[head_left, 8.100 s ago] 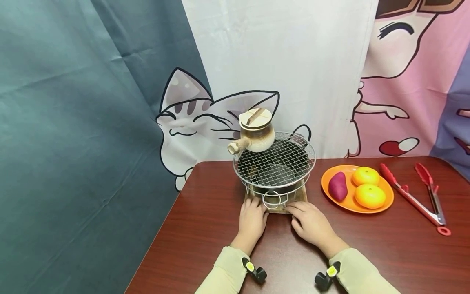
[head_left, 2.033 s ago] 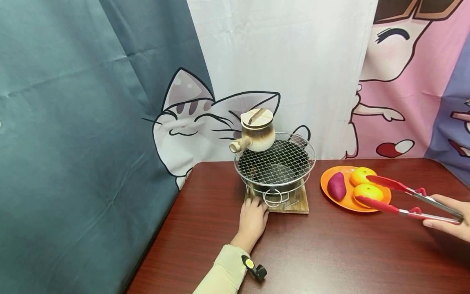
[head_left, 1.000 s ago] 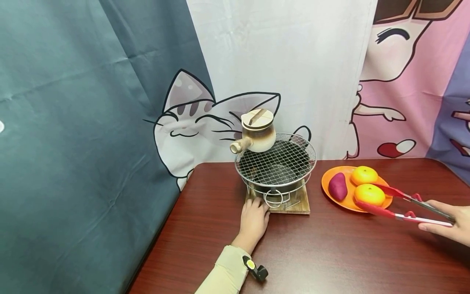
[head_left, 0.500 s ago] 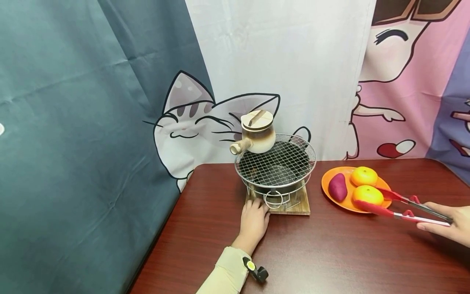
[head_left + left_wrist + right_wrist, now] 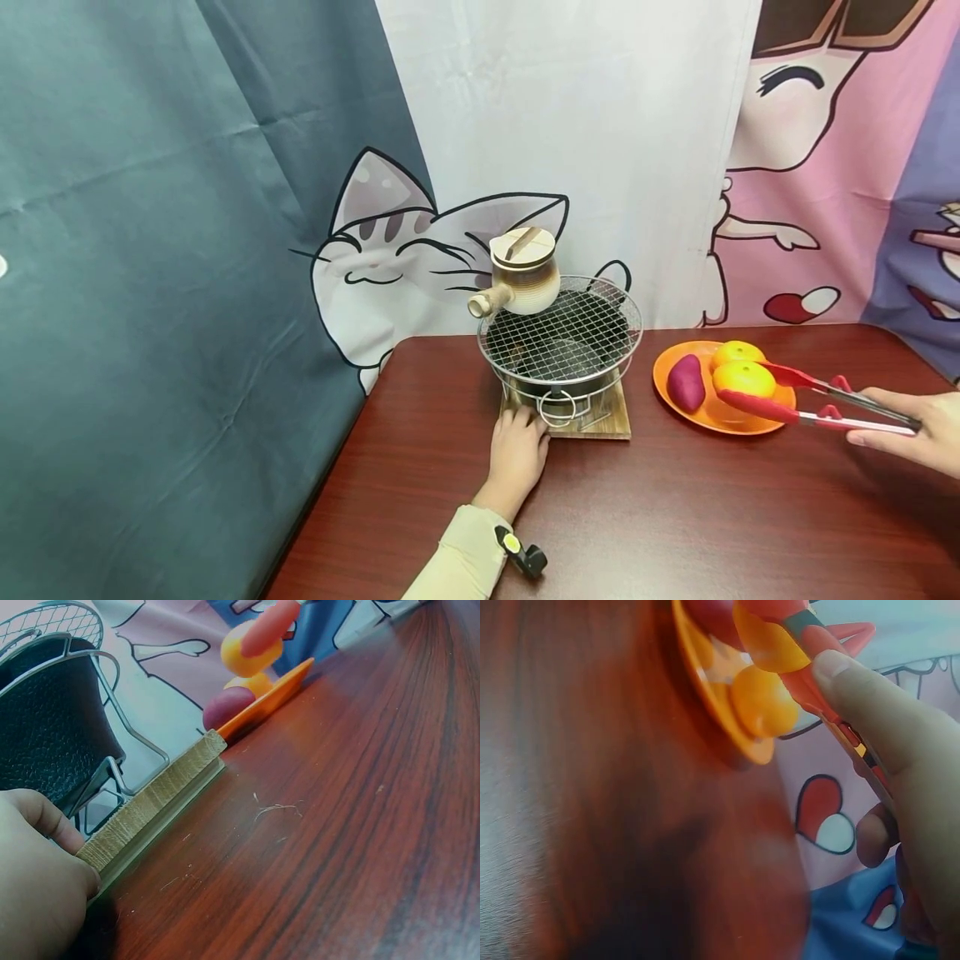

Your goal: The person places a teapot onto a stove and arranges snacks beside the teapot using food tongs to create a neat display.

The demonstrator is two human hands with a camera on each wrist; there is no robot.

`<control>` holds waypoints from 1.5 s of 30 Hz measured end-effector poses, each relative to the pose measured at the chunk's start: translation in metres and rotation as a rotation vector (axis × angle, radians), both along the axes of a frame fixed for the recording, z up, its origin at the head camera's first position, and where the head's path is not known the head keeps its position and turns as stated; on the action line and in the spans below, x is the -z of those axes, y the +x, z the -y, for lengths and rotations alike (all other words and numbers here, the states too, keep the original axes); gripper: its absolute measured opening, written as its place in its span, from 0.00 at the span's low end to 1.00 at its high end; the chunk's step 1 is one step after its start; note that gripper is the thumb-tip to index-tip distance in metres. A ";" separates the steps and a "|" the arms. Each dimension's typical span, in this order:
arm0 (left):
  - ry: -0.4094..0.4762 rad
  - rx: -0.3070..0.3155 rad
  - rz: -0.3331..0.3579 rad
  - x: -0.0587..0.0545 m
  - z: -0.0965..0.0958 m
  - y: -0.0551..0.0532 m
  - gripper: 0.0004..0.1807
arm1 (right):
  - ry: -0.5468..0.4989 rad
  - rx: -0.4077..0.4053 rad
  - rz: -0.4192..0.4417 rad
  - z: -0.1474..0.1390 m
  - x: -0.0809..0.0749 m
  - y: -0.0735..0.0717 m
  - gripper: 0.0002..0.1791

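In the head view my right hand [image 5: 918, 429] grips red-tipped tongs [image 5: 813, 398], whose tips hold a mandarin orange [image 5: 742, 381] between them. The left wrist view has that orange [image 5: 247, 651] raised above the orange plate [image 5: 270, 705]. A second mandarin [image 5: 735, 353] and a purple sweet potato [image 5: 686, 383] lie on the plate. My left hand [image 5: 517, 454] holds the front left corner of a wooden board [image 5: 611, 423] under a round grill stove. Thumb and finger pinch the board's edge [image 5: 161, 795] in the left wrist view.
A wire mesh grate [image 5: 570, 342] tops the stove, left of the plate. On the grate's back left stands a lidded clay pot [image 5: 528, 283], its handle [image 5: 489, 300] pointing towards the front left. A printed cloth [image 5: 622, 150] hangs behind the table [image 5: 675, 517].
My right hand has picked up the tongs from the table, moved them over the plate and closed them on the front mandarin, which has now risen. The left hand stays at the board.
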State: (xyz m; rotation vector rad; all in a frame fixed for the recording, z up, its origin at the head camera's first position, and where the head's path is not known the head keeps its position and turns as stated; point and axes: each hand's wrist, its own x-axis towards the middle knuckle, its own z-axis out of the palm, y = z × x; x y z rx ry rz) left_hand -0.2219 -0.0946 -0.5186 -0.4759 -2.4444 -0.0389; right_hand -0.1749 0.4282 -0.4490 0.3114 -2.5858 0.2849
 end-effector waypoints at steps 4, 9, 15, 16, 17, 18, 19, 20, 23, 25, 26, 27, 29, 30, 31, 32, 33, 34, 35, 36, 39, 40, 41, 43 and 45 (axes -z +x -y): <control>0.006 -0.004 0.007 0.000 0.001 0.000 0.12 | 0.050 0.041 0.057 0.005 -0.018 -0.006 0.43; 0.009 -0.003 0.001 -0.001 0.000 -0.001 0.12 | 0.113 0.077 0.136 0.012 -0.041 -0.013 0.47; 0.009 0.003 0.012 0.001 -0.001 -0.002 0.11 | 0.166 0.072 0.120 0.018 -0.061 -0.021 0.49; 0.010 0.004 0.017 0.001 -0.001 -0.002 0.11 | 0.171 0.071 0.118 0.020 -0.065 -0.022 0.49; 0.012 0.006 0.023 0.001 -0.002 -0.002 0.11 | 0.174 0.069 0.118 0.021 -0.068 -0.023 0.49; 0.013 0.008 0.032 0.001 -0.002 -0.001 0.12 | 0.176 0.069 0.125 0.022 -0.071 -0.024 0.49; 0.014 0.014 0.040 0.000 -0.002 -0.001 0.13 | 0.179 0.070 0.133 0.024 -0.075 -0.026 0.48; 0.012 0.019 0.049 0.000 -0.001 0.000 0.14 | 0.181 0.067 0.137 0.025 -0.078 -0.027 0.49; -0.008 0.031 0.098 -0.002 0.001 0.002 0.23 | 0.182 0.063 0.163 0.029 -0.087 -0.030 0.50; -0.025 0.038 0.134 -0.003 0.003 0.004 0.31 | 0.189 0.064 0.192 0.031 -0.094 -0.033 0.50; -0.033 0.040 0.155 -0.004 0.004 0.004 0.34 | 0.193 0.063 0.206 0.032 -0.097 -0.034 0.51; -0.037 0.041 0.173 -0.004 0.004 0.005 0.37 | 0.194 0.061 0.218 0.034 -0.100 -0.035 0.50; -0.040 0.045 0.204 -0.004 0.005 0.005 0.40 | 0.202 0.058 0.236 0.037 -0.107 -0.037 0.50; -0.040 0.046 0.215 -0.004 0.005 0.005 0.41 | 0.208 0.057 0.244 0.038 -0.110 -0.038 0.50; -0.039 0.046 0.223 -0.004 0.005 0.005 0.41 | 0.212 0.052 0.252 0.040 -0.113 -0.039 0.50; -0.038 0.046 0.225 -0.004 0.005 0.005 0.41 | 0.219 0.055 0.261 0.042 -0.116 -0.040 0.50; -0.038 0.046 0.224 -0.003 0.005 0.004 0.41 | 0.221 0.056 0.266 0.044 -0.118 -0.041 0.50; -0.038 0.045 0.221 -0.003 0.005 0.004 0.41 | 0.227 0.059 0.271 0.045 -0.121 -0.043 0.51; -0.038 0.046 0.218 -0.002 0.005 0.004 0.41 | 0.231 0.063 0.273 0.047 -0.124 -0.044 0.51; -0.037 0.049 0.215 -0.002 0.005 0.004 0.41 | 0.235 0.069 0.276 0.048 -0.126 -0.045 0.51; -0.034 0.057 0.212 -0.001 0.005 0.004 0.42 | 0.233 0.076 0.280 0.052 -0.132 -0.047 0.50; -0.033 0.059 0.212 -0.001 0.005 0.004 0.42 | 0.232 0.075 0.283 0.053 -0.135 -0.048 0.49; -0.032 0.061 0.214 -0.001 0.005 0.004 0.42 | 0.229 0.071 0.284 0.055 -0.136 -0.050 0.49; -0.033 0.057 0.218 -0.001 0.006 0.005 0.42 | 0.224 0.059 0.295 0.059 -0.140 -0.052 0.48; -0.036 0.053 0.223 -0.001 0.006 0.005 0.42 | 0.219 0.047 0.301 0.063 -0.143 -0.055 0.49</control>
